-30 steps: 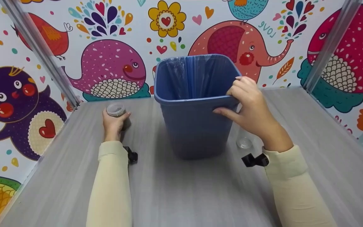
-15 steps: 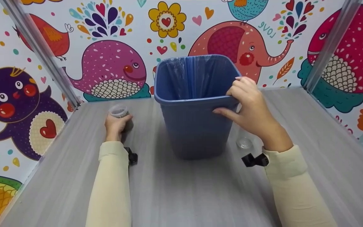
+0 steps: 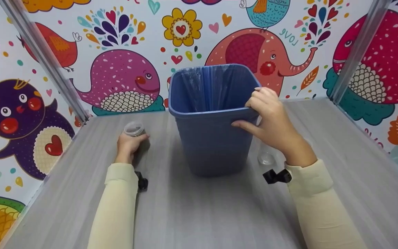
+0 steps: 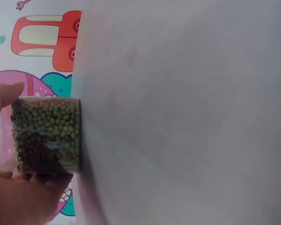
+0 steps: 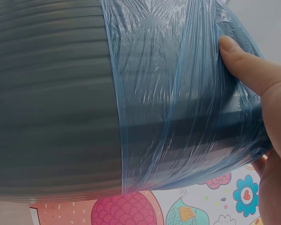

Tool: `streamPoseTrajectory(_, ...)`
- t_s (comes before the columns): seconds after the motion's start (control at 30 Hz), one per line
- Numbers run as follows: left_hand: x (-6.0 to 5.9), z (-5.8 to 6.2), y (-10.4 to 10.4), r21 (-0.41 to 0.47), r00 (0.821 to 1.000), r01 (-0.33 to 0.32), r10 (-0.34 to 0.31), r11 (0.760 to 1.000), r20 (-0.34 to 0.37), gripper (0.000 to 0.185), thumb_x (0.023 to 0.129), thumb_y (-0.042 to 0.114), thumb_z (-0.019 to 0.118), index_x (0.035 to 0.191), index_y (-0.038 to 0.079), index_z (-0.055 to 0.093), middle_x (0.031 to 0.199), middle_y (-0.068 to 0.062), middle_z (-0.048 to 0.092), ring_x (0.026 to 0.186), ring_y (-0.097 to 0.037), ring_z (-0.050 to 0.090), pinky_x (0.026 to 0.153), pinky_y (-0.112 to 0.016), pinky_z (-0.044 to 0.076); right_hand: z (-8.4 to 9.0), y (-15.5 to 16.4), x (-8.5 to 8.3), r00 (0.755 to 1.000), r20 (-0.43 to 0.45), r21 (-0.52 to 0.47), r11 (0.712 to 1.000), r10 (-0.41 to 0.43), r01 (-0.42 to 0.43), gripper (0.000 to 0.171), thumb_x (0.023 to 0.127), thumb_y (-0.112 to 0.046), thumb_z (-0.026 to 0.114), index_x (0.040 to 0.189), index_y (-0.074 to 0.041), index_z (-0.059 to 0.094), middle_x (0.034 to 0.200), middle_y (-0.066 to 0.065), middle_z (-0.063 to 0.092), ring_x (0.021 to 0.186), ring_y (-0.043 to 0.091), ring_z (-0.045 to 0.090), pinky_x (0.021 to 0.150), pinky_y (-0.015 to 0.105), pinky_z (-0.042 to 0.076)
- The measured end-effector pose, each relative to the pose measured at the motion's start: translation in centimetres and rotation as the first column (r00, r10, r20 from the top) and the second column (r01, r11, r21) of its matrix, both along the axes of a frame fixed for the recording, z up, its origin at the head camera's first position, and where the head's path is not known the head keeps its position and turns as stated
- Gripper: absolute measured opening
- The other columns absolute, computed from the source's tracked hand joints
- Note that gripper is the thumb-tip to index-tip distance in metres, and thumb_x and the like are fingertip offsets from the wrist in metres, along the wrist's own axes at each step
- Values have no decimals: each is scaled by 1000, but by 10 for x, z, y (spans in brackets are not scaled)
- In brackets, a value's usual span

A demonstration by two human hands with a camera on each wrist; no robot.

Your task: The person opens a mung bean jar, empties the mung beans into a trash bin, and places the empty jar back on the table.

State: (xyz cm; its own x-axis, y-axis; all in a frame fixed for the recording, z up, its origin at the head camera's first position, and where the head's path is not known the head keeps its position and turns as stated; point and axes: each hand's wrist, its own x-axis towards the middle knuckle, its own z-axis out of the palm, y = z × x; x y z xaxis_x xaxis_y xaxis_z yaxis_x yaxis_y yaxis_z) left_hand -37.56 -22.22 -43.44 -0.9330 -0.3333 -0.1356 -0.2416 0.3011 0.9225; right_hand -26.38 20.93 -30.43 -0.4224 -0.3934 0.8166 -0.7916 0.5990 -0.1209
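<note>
My left hand (image 3: 128, 147) holds a clear jar (image 3: 135, 128), fingers and thumb curled round its sides. Green mung beans (image 4: 47, 133) fill the part of the jar that shows in the left wrist view. My right hand (image 3: 271, 117) grips the right front corner of a blue trash can (image 3: 216, 145), its thumb outside and its fingers over the rim. A thin blue bag (image 5: 164, 93) lines the can and is folded over the rim; the right wrist view shows the thumb pressing on it.
A small clear round lid (image 3: 266, 158) lies on the grey table (image 3: 199, 211), right of the can and partly under the right wrist. A wall with cartoon animals (image 3: 123, 79) stands behind, with metal posts (image 3: 356, 52) at the corners.
The left hand has moved a little to the right with the jar. The head view has tilted slightly up. The right hand keeps its hold on the can's rim.
</note>
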Motion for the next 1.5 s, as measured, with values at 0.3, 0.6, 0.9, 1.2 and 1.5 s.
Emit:
streamPoseTrajectory(0.3,4,0,9,48,994,111,-112,993,7,92,88,14,83,161,-5,32,161,-24,45,148,-37,44,124,-48,35,1,3,0,1000,2,-2,1000,-24,24,39,82,-27,94,90,-5,63,82,9,55,91,28,52,94,49,40)
streamPoseTrajectory(0.6,29,-4,24,95,978,207,-202,974,-57,88,85,7,85,158,-8,36,155,-27,48,144,-38,46,124,-48,34,-2,5,0,1000,-1,-10,1000,-16,16,39,80,-24,96,89,-6,63,82,10,57,92,29,54,95,51,40)
streamPoseTrajectory(0.9,50,-6,41,83,963,265,-260,961,-71,87,83,9,86,156,-6,40,152,-25,52,141,-36,48,123,-49,35,-1,6,1,1000,-1,-11,1000,-16,16,40,80,-26,95,89,-5,63,81,10,57,92,29,53,96,50,40)
streamPoseTrajectory(1.2,74,-11,50,90,942,324,-313,942,-120,83,80,5,86,152,-5,46,147,-23,56,136,-36,52,120,-50,37,-3,2,-1,1000,-1,-15,1000,-10,10,40,78,-23,97,89,-5,63,81,10,57,92,29,54,94,51,41)
streamPoseTrajectory(1.5,95,-12,52,79,920,376,-362,923,-148,83,78,5,88,150,-5,48,143,-23,59,134,-38,54,118,-51,38,-3,-1,-2,1000,-6,-13,1000,4,-4,40,78,-22,97,90,-5,63,82,11,56,91,28,53,93,49,40)
